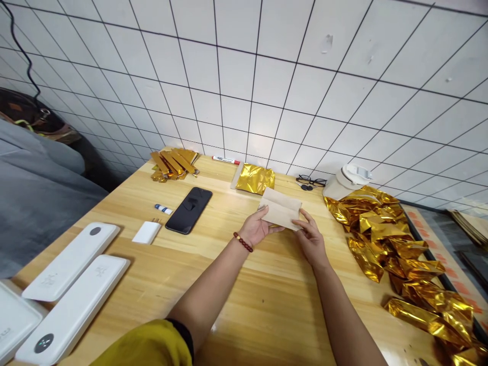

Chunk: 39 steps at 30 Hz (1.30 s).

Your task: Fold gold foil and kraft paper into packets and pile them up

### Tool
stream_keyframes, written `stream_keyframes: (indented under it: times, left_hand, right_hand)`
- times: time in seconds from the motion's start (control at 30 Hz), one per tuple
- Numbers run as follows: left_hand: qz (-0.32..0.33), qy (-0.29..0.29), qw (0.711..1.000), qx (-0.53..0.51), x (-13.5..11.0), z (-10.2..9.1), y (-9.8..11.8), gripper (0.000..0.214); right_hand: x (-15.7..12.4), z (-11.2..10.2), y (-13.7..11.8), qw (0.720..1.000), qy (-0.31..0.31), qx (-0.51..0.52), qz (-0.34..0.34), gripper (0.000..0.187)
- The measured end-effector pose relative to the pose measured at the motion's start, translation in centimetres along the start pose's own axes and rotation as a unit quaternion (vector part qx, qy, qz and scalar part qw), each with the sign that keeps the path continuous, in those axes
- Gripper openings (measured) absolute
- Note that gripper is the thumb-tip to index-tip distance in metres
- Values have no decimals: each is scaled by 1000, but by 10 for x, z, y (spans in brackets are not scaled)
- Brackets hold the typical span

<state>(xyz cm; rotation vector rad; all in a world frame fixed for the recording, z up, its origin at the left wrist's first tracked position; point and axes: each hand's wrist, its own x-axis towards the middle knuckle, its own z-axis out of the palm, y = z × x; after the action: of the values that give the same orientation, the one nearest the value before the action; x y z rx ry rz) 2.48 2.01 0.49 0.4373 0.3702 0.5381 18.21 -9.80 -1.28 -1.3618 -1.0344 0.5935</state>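
Observation:
Between my hands is a beige sheet of paper (281, 207) with a crease running across it, held just above the wooden table. My left hand (256, 229), with a beaded bracelet at the wrist, grips the paper's left side, thumb on top and fingers underneath. At the lower right corner, my right hand (311, 241) pinches the paper between thumb and fingers. A bit of gold shows beneath the sheet. Just behind it lies a stack of gold foil sheets (255, 178) with a pale edge at its left.
Folded gold foil pieces (396, 244) are heaped along the right side. Gold strips (175, 163) lie at the back left, near a marker (225, 160). A phone (189, 210), white charger (147, 232), power banks (72, 310), glasses (311, 180) and a white container (346, 180) surround the work area.

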Motion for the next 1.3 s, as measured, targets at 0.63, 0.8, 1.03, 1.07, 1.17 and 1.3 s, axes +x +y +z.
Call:
stream_keyframes:
  times: [0.63,0.8,1.03,1.07,1.17,1.3]
  left_hand:
    - [38,-5,999,26,1,1,1,30]
    - [115,77,984,117,3,4,-6,73]
    - [217,95,919,315,3,3,-15,81]
    - [218,97,916,324,4,2,-15,75]
    - [208,98,914,334,6,1,-15,61]
    - [216,124,918,310,8,1,-13,49]
  right_hand:
    - [-1,-3,9,984,151,69,56,27]
    - [4,-8,10,971,214,96,53,31]
    - [2,-7,8,975,181,115,64,25]
    - [2,-7,8,974,178,122,65,25]
    - [1,-6,7,973,175,134,65,26]
    - [2,-8,5,976,163,133,58,34]
